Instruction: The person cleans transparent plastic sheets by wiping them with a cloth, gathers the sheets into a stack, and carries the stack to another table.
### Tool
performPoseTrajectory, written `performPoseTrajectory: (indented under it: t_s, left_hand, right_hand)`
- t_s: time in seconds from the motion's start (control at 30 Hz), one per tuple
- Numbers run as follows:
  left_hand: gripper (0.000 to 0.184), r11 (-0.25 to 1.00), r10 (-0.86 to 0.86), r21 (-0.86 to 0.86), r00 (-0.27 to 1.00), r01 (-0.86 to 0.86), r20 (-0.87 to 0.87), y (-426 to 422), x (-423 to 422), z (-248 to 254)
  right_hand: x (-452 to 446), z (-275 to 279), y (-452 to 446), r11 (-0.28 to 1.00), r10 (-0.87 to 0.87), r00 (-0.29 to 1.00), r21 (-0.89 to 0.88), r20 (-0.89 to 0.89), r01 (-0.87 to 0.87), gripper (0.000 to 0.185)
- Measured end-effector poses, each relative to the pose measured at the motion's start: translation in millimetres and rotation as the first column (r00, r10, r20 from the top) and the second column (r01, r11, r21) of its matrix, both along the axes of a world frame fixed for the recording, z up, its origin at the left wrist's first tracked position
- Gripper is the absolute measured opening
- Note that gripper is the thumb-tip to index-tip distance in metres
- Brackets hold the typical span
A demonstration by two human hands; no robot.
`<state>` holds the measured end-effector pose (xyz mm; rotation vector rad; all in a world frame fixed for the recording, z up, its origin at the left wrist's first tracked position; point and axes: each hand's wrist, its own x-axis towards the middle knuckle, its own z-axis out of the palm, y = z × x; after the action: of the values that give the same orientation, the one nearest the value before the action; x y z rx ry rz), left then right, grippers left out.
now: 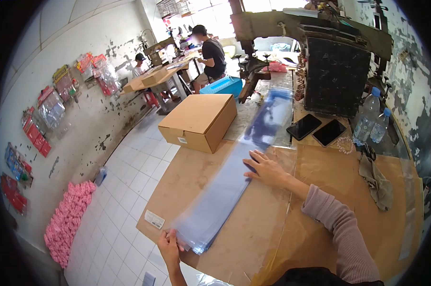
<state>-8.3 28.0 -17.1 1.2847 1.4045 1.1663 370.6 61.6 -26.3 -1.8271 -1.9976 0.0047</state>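
A long stack of transparent bluish plastic sheets runs diagonally across the cardboard-covered table, its far end reaching under the machine. At the near left corner of the stack, my left hand pinches the sheet edges between thumb and fingers. My right hand rests palm down on the right edge of the stack around its middle, fingers spread. The sheets look a little blurred along their left side. Near my left hand, a white label is on the cardboard.
A closed cardboard box stands left of the stack. A machine with a black housing rises behind. Two phones, water bottles, a beaded bracelet and a grey cloth lie to the right. Two people sit farther back.
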Motion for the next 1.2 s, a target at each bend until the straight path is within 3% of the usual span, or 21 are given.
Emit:
performPoseTrajectory:
  t_s: [0.23, 0.37, 0.47, 0.53, 0.57, 0.63, 0.7, 0.73, 0.77, 0.8, 0.83, 0.9, 0.97, 1.0, 1.03, 1.1, 1.17, 1.2]
  left_hand:
    - [0.021, 1.000, -0.009, 0.013, 0.999, 0.010, -0.040, -6, -14, -5]
    - [0.017, 0.999, -0.014, 0.042, 0.996, 0.018, -0.083, -5, -7, -6]
    - [0.034, 0.998, 0.007, 0.054, 0.958, 0.009, -0.285, -20, 10, 8]
    - [0.049, 0.997, 0.006, 0.070, 0.856, 0.035, -0.516, -21, 8, 2]
    - [0.057, 0.996, 0.004, 0.073, 0.785, 0.053, -0.620, -23, 8, -1]
    - [0.064, 0.999, 0.000, 0.034, 0.792, 0.026, -0.611, -25, 7, 3]
    - [0.068, 0.999, 0.034, 0.021, 0.775, -0.026, -0.631, -21, -7, -2]
    - [0.068, 0.998, 0.069, 0.035, 0.756, -0.061, -0.651, -15, -23, -12]
    - [0.068, 0.995, 0.096, 0.051, 0.737, -0.083, -0.669, -12, -27, -23]
    - [0.054, 0.969, 0.245, 0.182, 0.774, -0.169, -0.584, -20, -22, -22]
    - [0.041, 0.921, 0.373, 0.294, 0.799, -0.256, -0.471, -31, -16, -12]
    - [0.032, 0.642, 0.566, 0.756, 0.743, -0.127, -0.356, -52, 9, 5]
    - [0.032, 0.472, 0.641, 0.881, 0.700, -0.035, -0.315, -79, 48, 27]
    - [0.038, 0.711, 0.459, 0.703, 0.762, -0.007, -0.457, -95, 52, 18]
    - [0.035, 0.707, 0.376, 0.700, 0.784, 0.100, -0.493, -98, 64, 14]
    - [0.030, 0.671, 0.220, 0.681, 0.798, 0.294, -0.561, -101, 87, 2]
    - [0.024, 0.653, 0.037, 0.601, 0.773, 0.460, -0.633, -104, 109, 6]
    - [0.022, 0.631, -0.055, 0.556, 0.746, 0.541, -0.663, -106, 118, 8]
  right_hand:
    - [-1, -4, 5, 0.998, 0.064, 0.998, -0.025, 0.003, -0.064, 0.053]
    - [12, -21, 12, 0.979, -0.094, 0.995, 0.184, 0.019, 0.089, 0.052]
    - [21, -12, 3, 0.965, -0.096, 0.993, 0.237, -0.065, 0.109, 0.052]
    - [20, -4, -22, 0.976, -0.042, 0.988, 0.204, -0.149, 0.072, 0.052]
    - [21, 0, -39, 0.980, -0.032, 0.999, 0.193, -0.030, 0.037, 0.052]
    - [26, 9, -82, 0.989, -0.012, 0.979, 0.149, 0.203, -0.018, 0.052]
    - [44, 16, -129, 0.987, -0.096, 0.911, 0.160, 0.401, 0.033, 0.052]
    - [57, 17, -154, 0.984, -0.143, 0.857, 0.164, 0.495, 0.069, 0.053]
    - [75, 21, -179, 0.971, -0.236, 0.844, 0.141, 0.481, 0.191, 0.053]
    - [96, 27, -206, 0.940, -0.338, 0.815, 0.118, 0.470, 0.321, 0.054]
    - [116, 32, -237, 0.886, -0.443, 0.768, 0.095, 0.462, 0.454, 0.054]
    - [147, 34, -304, 0.632, -0.738, 0.522, 0.165, 0.427, 0.758, 0.055]
    - [162, 44, -375, 0.309, -0.883, 0.260, 0.068, 0.390, 0.949, 0.059]
    - [177, 33, -421, 0.280, -0.901, 0.247, 0.044, 0.356, 0.959, 0.062]
    - [191, 21, -470, 0.261, -0.916, 0.241, 0.019, 0.321, 0.965, 0.065]
    - [196, 2, -552, 0.076, -0.964, 0.078, -0.017, 0.255, 0.997, 0.069]
    - [173, 14, -589, -0.162, -0.965, -0.120, -0.171, 0.234, 0.972, 0.072]
    - [160, 16, -599, -0.207, -0.963, -0.163, -0.200, 0.216, 0.958, 0.073]
